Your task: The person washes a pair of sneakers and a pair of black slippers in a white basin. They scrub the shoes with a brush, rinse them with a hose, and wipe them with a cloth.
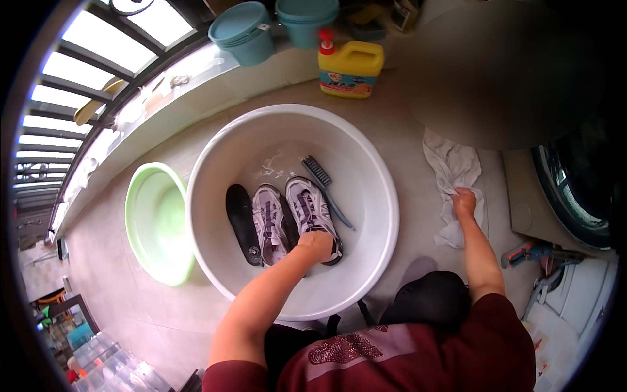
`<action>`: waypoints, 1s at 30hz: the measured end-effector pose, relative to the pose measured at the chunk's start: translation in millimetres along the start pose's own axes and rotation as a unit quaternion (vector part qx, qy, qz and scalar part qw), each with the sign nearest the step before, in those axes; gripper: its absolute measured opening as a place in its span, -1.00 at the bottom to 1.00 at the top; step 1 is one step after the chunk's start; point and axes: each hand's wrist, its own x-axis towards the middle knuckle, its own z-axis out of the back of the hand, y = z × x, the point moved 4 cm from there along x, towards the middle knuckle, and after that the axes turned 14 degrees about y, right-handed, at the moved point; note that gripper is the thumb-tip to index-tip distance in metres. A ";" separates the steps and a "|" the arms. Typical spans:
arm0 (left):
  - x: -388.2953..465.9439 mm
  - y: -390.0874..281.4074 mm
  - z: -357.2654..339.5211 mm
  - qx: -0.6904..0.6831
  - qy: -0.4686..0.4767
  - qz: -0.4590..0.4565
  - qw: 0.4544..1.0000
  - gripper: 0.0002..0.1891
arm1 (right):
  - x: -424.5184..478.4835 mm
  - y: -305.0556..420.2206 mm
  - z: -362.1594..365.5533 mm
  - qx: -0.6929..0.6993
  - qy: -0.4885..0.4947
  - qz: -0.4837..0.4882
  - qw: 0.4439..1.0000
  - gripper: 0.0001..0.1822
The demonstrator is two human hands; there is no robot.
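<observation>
A large white basin (389,215) stands on the floor in front of me. Inside it lie two grey-white and purple sneakers, the right one (304,201) beside the left one (267,215). My left hand (316,244) reaches into the opening of the right sneaker, its fingers hidden there. A black insole (241,223) rests left of the shoes, and a scrub brush (325,183) with dark bristles lies along their right. Out on the floor to the right, my right hand (464,202) grips a crumpled whitish cloth (453,159).
A pale green basin (159,223) leans at the white basin's left. Beyond stand a yellow detergent jug (350,68) with a red pump and two lidded teal buckets (245,36). A front-loading washing machine (526,196) is at the right. Clear plastic boxes (115,365) sit lower left.
</observation>
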 end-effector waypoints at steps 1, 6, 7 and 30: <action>-1.9 0.2 1.3 -0.001 -0.003 -0.002 1.000 -0.77 | 2.5 4.7 2.8 -0.033 0.008 0.021 0.999 -0.73; 2.1 -0.8 2.2 0.003 -0.004 -0.013 1.000 -0.77 | 7.8 10.6 12.3 -0.116 0.038 0.072 0.990 -0.74; 4.5 -0.1 0.7 0.006 -0.005 -0.017 1.000 -0.77 | 8.7 10.2 12.4 -0.112 0.043 0.070 0.990 -0.74; 2.1 4.4 -5.8 -0.018 -0.038 -0.006 0.999 -0.76 | 3.2 44.5 16.0 -0.269 0.209 0.170 0.925 -0.74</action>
